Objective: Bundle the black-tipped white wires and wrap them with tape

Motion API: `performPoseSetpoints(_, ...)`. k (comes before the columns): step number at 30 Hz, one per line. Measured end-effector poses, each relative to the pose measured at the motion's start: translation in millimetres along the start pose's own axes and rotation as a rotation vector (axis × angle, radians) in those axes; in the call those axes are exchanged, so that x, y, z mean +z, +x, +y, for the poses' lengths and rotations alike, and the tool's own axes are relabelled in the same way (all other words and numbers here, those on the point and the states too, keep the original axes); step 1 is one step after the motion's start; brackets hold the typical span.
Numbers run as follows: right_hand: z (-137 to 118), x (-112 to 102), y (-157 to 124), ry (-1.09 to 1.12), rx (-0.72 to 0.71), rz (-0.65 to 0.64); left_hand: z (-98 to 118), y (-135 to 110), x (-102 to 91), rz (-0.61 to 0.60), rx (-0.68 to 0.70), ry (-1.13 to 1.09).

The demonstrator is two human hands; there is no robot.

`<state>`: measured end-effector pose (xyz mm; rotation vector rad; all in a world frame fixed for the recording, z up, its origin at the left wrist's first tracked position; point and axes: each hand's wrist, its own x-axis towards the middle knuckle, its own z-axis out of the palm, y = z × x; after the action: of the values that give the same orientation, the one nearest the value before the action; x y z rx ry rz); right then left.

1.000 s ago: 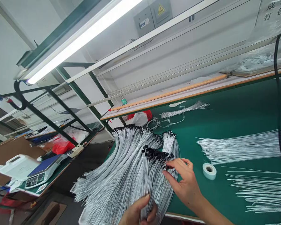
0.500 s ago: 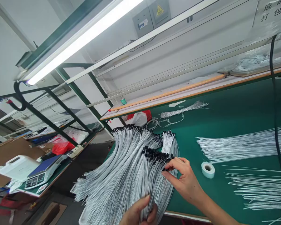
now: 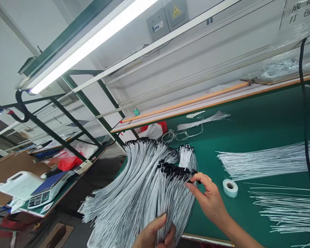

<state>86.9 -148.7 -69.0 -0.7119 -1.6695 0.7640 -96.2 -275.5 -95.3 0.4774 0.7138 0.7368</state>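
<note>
Two hands are at work here: the left hand (image 3: 155,231) near the front edge of a green-topped counter (image 3: 250,117), and the right hand (image 3: 212,199) just to its right. Between them lies one big fanned bundle of white wires (image 3: 134,193), far too many to count, each ending in one of the small black connectors (image 3: 173,171) (they crowd together like a dark comb along the far ends). The left hand's grip is closed around the bundle's near part, and the right hand's grip is pinched on a few black-tipped ends. Three looser sheaves of wire lie apart from it: a small one (image 3: 204,120) at the far side and two longer ones (image 3: 268,160) (image 3: 284,208) to the right. One roll of white tape (image 3: 230,188) sits just beside the right hand, and one digital scale (image 3: 48,191) stands on a separate bench (image 3: 59,196) to the left.
</note>
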Motion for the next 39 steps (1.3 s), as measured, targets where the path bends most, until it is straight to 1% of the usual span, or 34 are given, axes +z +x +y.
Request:
performPoseSetpoints(2, 2, 1, -4, -0.022, 0.033, 0.01, 0, 1, -3.3, -0.019, -0.013, -0.044)
performPoseSetpoints(4, 4, 2, -9, -0.07, 0.014, 0.036, 1, 1, -4.5, -0.017, -0.029, -0.054)
performPoseSetpoints(9, -5, 3, -20, -0.216, -0.161, 0.244, 7, 1, 3.3, 0.047, -0.051, 0.011)
performPoseSetpoints(11, -11, 2, -20, -0.263, -0.24, 0.274, 7, 2, 5.1, 0.065, -0.075, 0.037)
performPoseSetpoints(13, -16, 2, -18, -0.295, -0.334, 0.239, 5, 4, 4.1, 0.091, -0.085, 0.045)
performPoseSetpoints(15, -18, 4, -14, -0.29, -0.382, 0.205, 2, 6, 1.6, 0.105, -0.086, 0.051)
performPoseSetpoints(17, -15, 9, -12, -0.294, -0.354, 0.201, 0, 9, -0.2, 0.103, -0.084, 0.06)
performPoseSetpoints(19, -10, 12, -10, -0.35, -0.297, 0.191, -1, 10, -0.8, 0.088, -0.094, 0.057)
performPoseSetpoints(23, -1, 11, -9, -0.456, -0.245, 0.115, 0, 13, -1.5, 0.061, -0.113, 0.003)
performPoseSetpoints(27, 2, 5, -7, -0.472, -0.267, 0.074, -2, 17, -4.6, 0.053, -0.097, 0.005)
performPoseSetpoints(30, 4, 0, -4, -0.455, -0.305, 0.038, -6, 21, -5.8, 0.099, -0.127, 0.006)
performPoseSetpoints(32, 5, -3, -1, -0.408, -0.303, -0.004, -7, 25, -5.8, 0.106, -0.133, 0.019)
performPoseSetpoints(36, 5, -12, 6, -0.323, -0.216, -0.092, -8, 32, -4.1, 0.079, -0.117, 0.069)
performPoseSetpoints(39, 6, -17, 11, -0.329, -0.159, -0.076, -4, 37, 0.6, 0.086, -0.127, 0.057)
